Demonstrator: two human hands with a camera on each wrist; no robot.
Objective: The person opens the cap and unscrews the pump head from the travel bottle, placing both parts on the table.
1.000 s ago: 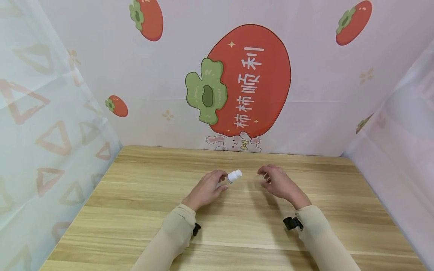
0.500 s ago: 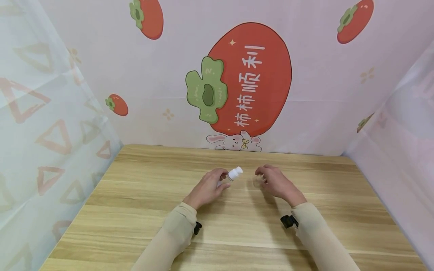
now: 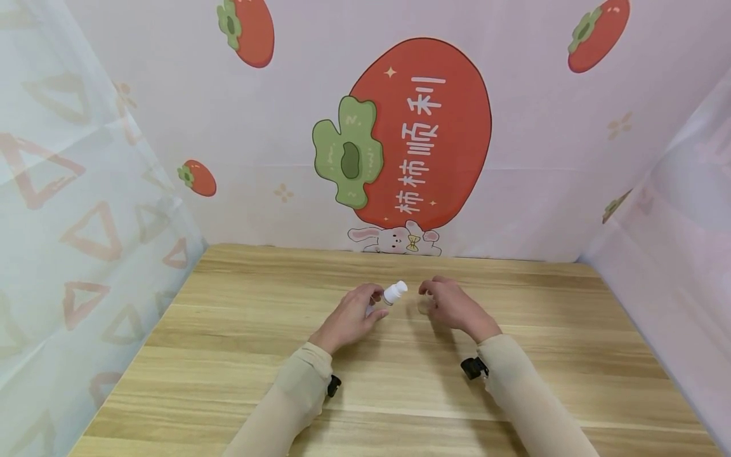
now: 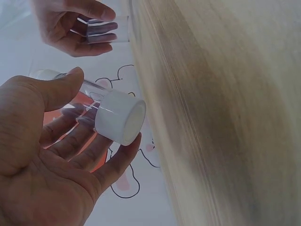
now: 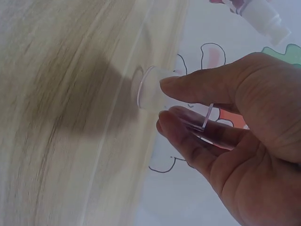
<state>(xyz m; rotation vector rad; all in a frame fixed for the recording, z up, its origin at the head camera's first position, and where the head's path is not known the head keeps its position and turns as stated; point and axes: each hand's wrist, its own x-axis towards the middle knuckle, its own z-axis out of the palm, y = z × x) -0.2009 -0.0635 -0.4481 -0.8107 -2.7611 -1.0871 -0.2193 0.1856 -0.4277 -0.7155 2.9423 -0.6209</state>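
A wood-grain table [image 3: 365,400] with pale and darker streaks runs up to a pale cloth backdrop [image 3: 525,203], printed with a large red persimmon [image 3: 457,127] bearing white characters, smaller persimmons round it and a white rabbit [image 3: 394,241] at the table's far edge; creased white drapes close off both sides, the left drape [image 3: 40,241] patterned with faded triangles.

Toward the table's far half, the left hand [image 3: 349,317] holds a clear bottle [image 4: 121,117] with a white pump top [image 3: 396,292] and white base, tilted and clear of the wood, thumb on one side and fingers behind; the right hand [image 3: 454,306], just beside it, pinches a clear cylindrical cap [image 5: 151,88] between thumb and fingers, low by the tabletop, though I cannot tell whether its rim touches; cap and bottle are apart; shadows fall on the wood beneath both hands.
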